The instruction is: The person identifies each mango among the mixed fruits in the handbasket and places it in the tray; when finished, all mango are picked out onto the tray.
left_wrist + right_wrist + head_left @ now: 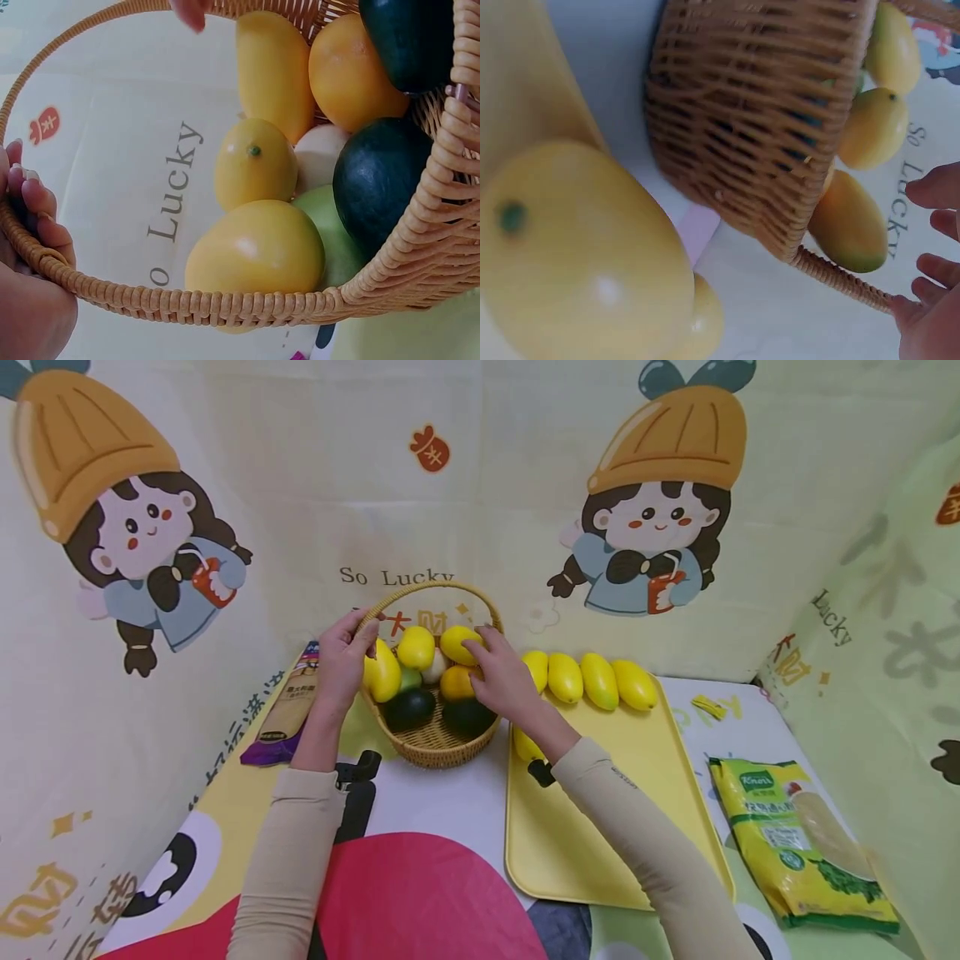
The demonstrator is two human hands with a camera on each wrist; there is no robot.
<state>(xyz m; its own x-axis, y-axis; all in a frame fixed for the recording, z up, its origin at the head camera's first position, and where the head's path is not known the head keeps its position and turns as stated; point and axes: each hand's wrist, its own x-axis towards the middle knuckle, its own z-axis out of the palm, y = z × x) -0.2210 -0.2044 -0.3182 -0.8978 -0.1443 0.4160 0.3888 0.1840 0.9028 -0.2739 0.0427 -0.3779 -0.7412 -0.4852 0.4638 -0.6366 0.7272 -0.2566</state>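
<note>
Cropped mango (592, 262), basket (735, 112), half-seen right hand (937, 292)

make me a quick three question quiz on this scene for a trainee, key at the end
1. True or false: the left hand grips the handle of the wicker basket.
2. In the head view, which lies to the right of the yellow tray?
a) the wicker basket
b) the Knorr bag
c) the tan-and-purple packet
3. How many dark green fruits can be seen in the wicker basket?

Key:
1. True
2. b
3. Two
</note>
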